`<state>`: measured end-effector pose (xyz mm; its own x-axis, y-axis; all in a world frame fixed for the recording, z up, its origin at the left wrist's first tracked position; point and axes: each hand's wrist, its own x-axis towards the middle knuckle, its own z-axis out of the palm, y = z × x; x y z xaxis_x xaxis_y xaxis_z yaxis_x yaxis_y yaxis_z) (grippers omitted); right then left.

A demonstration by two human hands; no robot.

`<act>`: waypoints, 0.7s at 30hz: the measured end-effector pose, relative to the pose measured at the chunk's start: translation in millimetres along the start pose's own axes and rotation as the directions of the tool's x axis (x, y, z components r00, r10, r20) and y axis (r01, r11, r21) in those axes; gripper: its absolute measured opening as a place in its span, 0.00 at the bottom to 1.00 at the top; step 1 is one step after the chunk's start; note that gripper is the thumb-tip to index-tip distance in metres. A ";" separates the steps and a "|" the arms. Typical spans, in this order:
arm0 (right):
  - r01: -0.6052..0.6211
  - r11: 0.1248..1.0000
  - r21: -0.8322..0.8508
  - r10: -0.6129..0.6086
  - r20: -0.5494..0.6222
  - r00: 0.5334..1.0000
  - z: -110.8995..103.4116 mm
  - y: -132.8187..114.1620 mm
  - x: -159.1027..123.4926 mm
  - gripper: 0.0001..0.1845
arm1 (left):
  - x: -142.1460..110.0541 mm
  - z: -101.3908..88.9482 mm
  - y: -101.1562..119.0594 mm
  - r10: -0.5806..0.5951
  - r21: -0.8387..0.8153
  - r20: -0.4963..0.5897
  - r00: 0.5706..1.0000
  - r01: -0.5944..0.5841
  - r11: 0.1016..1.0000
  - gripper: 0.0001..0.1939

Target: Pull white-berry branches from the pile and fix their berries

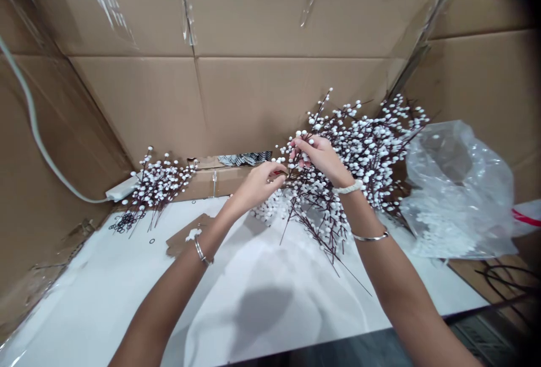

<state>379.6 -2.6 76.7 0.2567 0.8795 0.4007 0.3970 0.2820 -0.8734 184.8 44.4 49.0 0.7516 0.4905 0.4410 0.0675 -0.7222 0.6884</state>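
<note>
A big heap of dark twigs studded with white berries (363, 147) lies at the back right of the white table (262, 299). My right hand (319, 155) is closed around a few berry twigs at the heap's left edge. My left hand (260, 184) pinches the same twigs just below it, fingertips meeting at the stems. A smaller bundle of berry twigs (158, 184) lies apart at the back left. Loose white berries (270, 209) are piled under my hands.
Cardboard walls (253, 96) enclose the table on three sides. A clear plastic bag (456, 198) with white beads sits at right. Small black rings (124, 221) are scattered near the left bundle. A white cable (34, 124) runs down the left wall. A cardboard scrap (186, 240) lies mid-table.
</note>
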 end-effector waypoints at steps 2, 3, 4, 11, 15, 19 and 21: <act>-0.003 1.000 0.014 0.003 0.007 1.000 -3.5 2.2 -5.6 0.14 | 11.6 7.1 -7.2 -0.019 -0.031 0.000 1.000 0.019 0.999 0.12; -0.008 1.000 0.019 0.008 0.011 1.000 -5.4 3.2 -8.6 0.14 | 15.5 10.4 -10.2 -0.043 -0.062 -0.014 0.999 0.042 0.997 0.14; -0.015 1.000 0.025 0.014 0.022 1.000 -7.1 4.0 -11.7 0.14 | 18.4 13.5 -12.9 -0.071 -0.102 -0.031 0.997 0.068 0.992 0.16; -0.005 0.979 0.206 -0.007 0.055 0.998 -10.8 -3.6 -32.9 0.16 | 23.1 27.2 -28.2 -0.132 -0.197 -0.002 0.991 0.129 0.972 0.17; 0.033 0.963 0.267 -0.034 -0.001 0.999 -3.6 -8.1 -38.3 0.18 | 3.7 17.3 -25.3 -0.174 -0.242 -0.011 0.985 0.166 0.956 0.21; 0.108 0.932 0.345 -0.102 -0.035 0.994 15.4 -9.7 -38.5 0.18 | -31.5 -1.5 -4.2 -0.198 -0.280 0.127 0.972 0.227 0.933 0.21; 0.136 0.909 0.394 -0.126 -0.052 0.991 28.9 -12.1 -37.1 0.17 | -47.0 -12.2 5.9 -0.247 -0.239 0.128 0.960 0.272 0.932 0.19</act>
<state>339.8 -27.6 64.4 0.2502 0.8159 0.5212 0.0482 0.5272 -0.8484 141.9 23.0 39.4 0.7895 0.5869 0.1795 0.1102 -0.4233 0.8993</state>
